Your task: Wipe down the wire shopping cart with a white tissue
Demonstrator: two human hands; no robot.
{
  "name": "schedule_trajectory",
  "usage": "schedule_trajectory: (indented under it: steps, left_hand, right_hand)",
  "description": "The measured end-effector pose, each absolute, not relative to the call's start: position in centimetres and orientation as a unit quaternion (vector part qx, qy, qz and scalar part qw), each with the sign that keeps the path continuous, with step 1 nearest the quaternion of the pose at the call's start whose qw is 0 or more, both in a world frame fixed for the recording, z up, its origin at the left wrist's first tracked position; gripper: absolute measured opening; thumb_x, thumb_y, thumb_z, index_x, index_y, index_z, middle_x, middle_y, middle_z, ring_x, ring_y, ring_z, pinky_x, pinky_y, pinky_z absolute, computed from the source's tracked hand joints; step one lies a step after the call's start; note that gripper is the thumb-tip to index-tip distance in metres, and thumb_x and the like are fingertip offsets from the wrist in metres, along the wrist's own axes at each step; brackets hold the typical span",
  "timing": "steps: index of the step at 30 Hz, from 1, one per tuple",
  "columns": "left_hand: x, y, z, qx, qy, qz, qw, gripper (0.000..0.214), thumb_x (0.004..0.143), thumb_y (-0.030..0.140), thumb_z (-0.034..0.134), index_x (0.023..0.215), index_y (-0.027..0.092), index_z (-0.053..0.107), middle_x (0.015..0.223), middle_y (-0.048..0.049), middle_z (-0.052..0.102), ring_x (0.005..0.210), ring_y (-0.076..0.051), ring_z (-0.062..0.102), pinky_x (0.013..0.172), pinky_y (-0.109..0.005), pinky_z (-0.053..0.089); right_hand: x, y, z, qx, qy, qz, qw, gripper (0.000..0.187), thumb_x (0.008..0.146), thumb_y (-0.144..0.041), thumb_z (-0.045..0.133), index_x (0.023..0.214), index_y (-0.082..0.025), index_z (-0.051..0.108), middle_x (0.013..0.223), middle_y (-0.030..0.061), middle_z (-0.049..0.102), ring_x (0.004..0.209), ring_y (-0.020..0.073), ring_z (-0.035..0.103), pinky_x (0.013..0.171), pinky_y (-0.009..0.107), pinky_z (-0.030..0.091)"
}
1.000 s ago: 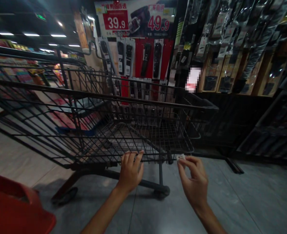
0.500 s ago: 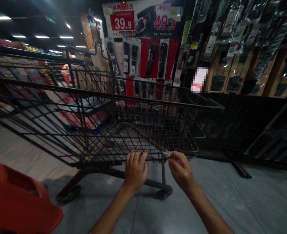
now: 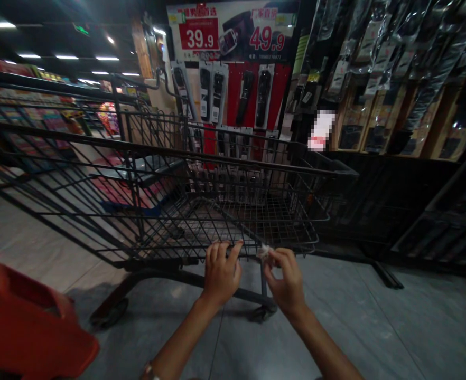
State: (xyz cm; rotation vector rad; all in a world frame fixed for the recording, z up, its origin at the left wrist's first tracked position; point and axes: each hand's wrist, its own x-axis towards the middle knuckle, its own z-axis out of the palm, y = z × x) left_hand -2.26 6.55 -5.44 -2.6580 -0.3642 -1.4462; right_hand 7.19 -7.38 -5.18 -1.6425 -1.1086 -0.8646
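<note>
The right hand (image 3: 285,277) pinches a small, whitish crumpled scrap (image 3: 265,251) between thumb and fingers, the thumb and forefinger making a rounded loop behind it. The scrap is just in front of the lower side of a black wire shopping cart (image 3: 201,157), near the upright of its undercarriage; whether it touches the metal I cannot tell.

The left hand (image 3: 222,272) is just beside it, palm turned toward the cart, its fingers extended and slightly bent, the thumb apart — nothing shows in its grasp. Its fingertips overlap the lower wires of the basket, though contact is not clear. A band (image 3: 149,371) circles the left wrist.

The cart stands side-on across the view, two wheels visible on the grey tiled floor (image 3: 375,327). At the lower left, well apart from both hands, is a red container (image 3: 30,332) with an opening in its upper side. Beyond the cart hang packaged belts (image 3: 263,97) on a partly red panel, under a sign (image 3: 233,31) reading 39.9 and 49.9 — and to the right, plastic-wrapped goods (image 3: 375,47) hang above wood-coloured boxes (image 3: 381,124).
</note>
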Motion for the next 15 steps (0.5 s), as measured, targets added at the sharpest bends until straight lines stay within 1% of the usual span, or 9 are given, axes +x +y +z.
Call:
schedule_trajectory:
  steps: [3,5,8,11,15]
  left_hand:
    - [-2.3,6.6,-5.6,-0.872,-0.117,-0.473,0.048,0.041,0.08,0.015,0.053,0.121,0.019,0.057,0.102,-0.0099,0.053,0.102,-0.026,0.047,0.095,-0.044,0.04]
    - [-2.4,6.8,-5.7,-0.873,-0.109,-0.473,0.049,0.04,0.081,0.015,0.052,0.121,0.019,0.057,0.102,-0.0096,0.054,0.102,-0.025,0.048,0.095,-0.043,0.04]
    - [-2.5,7.2,-5.8,-0.875,-0.101,-0.47,0.06,0.041,0.08,0.012,0.051,0.121,0.019,0.057,0.101,-0.0091,0.055,0.102,-0.025,0.048,0.095,-0.042,0.04]
    - [-2.7,7.6,-5.7,-0.877,-0.097,-0.464,0.073,0.043,0.08,0.01,0.05,0.122,0.019,0.056,0.101,-0.0089,0.057,0.102,-0.024,0.05,0.093,-0.041,0.042]
    - [-2.8,7.7,-5.6,-0.883,-0.089,-0.455,0.074,0.045,0.081,0.01,0.049,0.125,0.018,0.054,0.101,-0.0089,0.058,0.101,-0.024,0.051,0.092,-0.041,0.043]
  right_hand:
    - [6.0,-5.5,-5.4,-0.655,-0.54,-0.347,0.4,0.029,0.088,-0.006,0.043,0.112,-0.018,0.056,0.097,0.0089,0.058,0.089,0.0167,0.058,0.072,0.028,0.053]
    - [5.8,-4.7,-5.5,-0.657,-0.556,-0.366,0.355,0.027,0.09,-0.006,0.042,0.109,-0.016,0.059,0.096,0.01,0.059,0.088,0.0177,0.057,0.07,0.028,0.053]
    - [6.5,-4.7,-5.6,-0.656,-0.57,-0.385,0.31,0.02,0.091,-0.01,0.045,0.101,-0.016,0.062,0.094,0.0101,0.061,0.083,0.0172,0.055,0.068,0.028,0.051]
    - [7.6,-6.0,-5.8,-0.649,-0.576,-0.396,0.3,0.018,0.09,-0.009,0.049,0.096,-0.016,0.064,0.092,0.0097,0.061,0.082,0.0167,0.056,0.069,0.028,0.05]
    - [9.3,-8.6,-6.2,-0.665,-0.535,-0.413,0.316,0.02,0.088,-0.007,0.05,0.096,-0.018,0.065,0.089,0.0079,0.059,0.081,0.0167,0.056,0.066,0.028,0.05]
